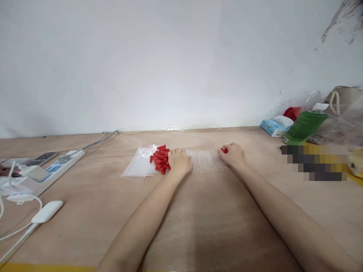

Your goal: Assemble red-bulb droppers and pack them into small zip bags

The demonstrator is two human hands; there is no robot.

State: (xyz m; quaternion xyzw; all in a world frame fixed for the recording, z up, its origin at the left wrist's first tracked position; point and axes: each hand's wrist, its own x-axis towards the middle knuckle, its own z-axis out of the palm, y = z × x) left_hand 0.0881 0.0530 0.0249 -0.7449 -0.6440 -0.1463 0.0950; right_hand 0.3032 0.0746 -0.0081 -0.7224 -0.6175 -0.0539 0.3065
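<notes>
1. Right hand (235,155) pinches a red piece (224,150) at the right end of the clear sticks (208,160)!
2. Left hand (180,161) by the red pile (161,158), fingers curled; whether it grips, can't tell.
3. Sticks lie between both, on the counter (212,211).

Green bottle (306,125), blue packet (272,127), white power strip (56,170)

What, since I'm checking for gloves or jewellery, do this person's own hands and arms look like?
The left hand and right hand are bare, with no gloves, rings or watch visible. The left forearm and right forearm show no sleeves or clear markings.
</notes>
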